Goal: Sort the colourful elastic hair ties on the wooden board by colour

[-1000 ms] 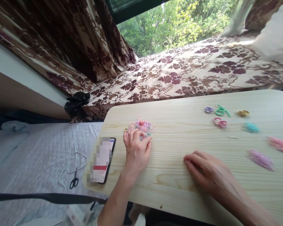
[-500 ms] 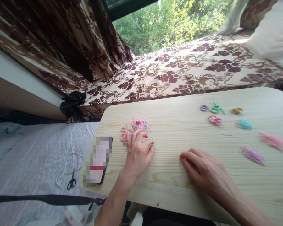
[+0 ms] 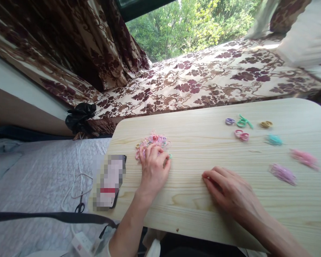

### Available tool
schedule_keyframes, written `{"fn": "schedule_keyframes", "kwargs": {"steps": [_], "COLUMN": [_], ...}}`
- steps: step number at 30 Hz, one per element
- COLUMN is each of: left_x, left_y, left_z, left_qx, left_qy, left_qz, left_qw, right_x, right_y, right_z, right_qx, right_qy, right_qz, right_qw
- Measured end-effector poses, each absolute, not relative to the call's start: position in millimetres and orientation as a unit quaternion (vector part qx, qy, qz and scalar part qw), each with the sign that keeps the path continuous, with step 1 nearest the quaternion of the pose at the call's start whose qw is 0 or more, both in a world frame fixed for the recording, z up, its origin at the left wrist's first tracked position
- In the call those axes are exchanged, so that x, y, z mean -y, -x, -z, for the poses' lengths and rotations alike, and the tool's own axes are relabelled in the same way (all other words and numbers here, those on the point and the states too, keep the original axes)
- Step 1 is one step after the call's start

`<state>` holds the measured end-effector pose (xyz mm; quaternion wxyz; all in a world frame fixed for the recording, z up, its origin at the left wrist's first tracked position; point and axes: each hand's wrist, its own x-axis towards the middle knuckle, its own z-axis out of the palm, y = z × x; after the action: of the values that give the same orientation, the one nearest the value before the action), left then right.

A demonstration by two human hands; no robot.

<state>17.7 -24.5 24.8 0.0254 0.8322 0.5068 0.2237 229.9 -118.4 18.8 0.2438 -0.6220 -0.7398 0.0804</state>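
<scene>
My left hand [image 3: 154, 170] lies over a mixed pile of small colourful hair ties and elastic bands [image 3: 156, 137], its fingers apart and bent down into the near side of the pile. A green hair tie shows just beside its index finger and thumb. My right hand [image 3: 227, 189] rests on the wooden table [image 3: 187, 142], thumb and fingertips pressed together; anything between them is too small to make out. Sorted groups lie beyond it: purple ties [image 3: 230, 121], green ties [image 3: 243, 122], pink ties [image 3: 241, 135], tan ties [image 3: 266, 124], turquoise bands [image 3: 274, 139], pink bands [image 3: 305, 159] and lilac bands [image 3: 283, 174].
A phone with a blurred screen [image 3: 111, 182] lies at the table's left edge. On the quilted bed [image 3: 42, 175] are a white cable, black scissors [image 3: 80, 207] and a power strip [image 3: 81, 244]. A floral-covered window ledge [image 3: 192, 84] runs behind the table.
My left hand has shifted slightly left over the pile, its thumb drawing nearer the fingers. My right hand keeps its pinched pose. The whole view has shifted slightly.
</scene>
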Motion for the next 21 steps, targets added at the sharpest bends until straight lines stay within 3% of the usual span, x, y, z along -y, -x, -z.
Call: {"fn": "schedule_keyframes", "kwargs": {"steps": [13, 21], "left_x": [20.5, 20.2], "left_y": [-12.4, -7.5], "left_z": [-24.4, -30.3], "left_qx": [-0.533, -0.551], "left_qy": [-0.802, -0.788], "left_qz": [-0.267, -0.271], "left_qw": [0.026, -0.033], "right_x": [119.0, 119.0], "right_y": [-229.9, -229.7], "right_z": [-21.1, -18.5], "right_qx": [0.741, 0.740], "right_qy": [0.621, 0.621], "right_qz": [-0.084, -0.085], "right_qw": [0.239, 0.245]}}
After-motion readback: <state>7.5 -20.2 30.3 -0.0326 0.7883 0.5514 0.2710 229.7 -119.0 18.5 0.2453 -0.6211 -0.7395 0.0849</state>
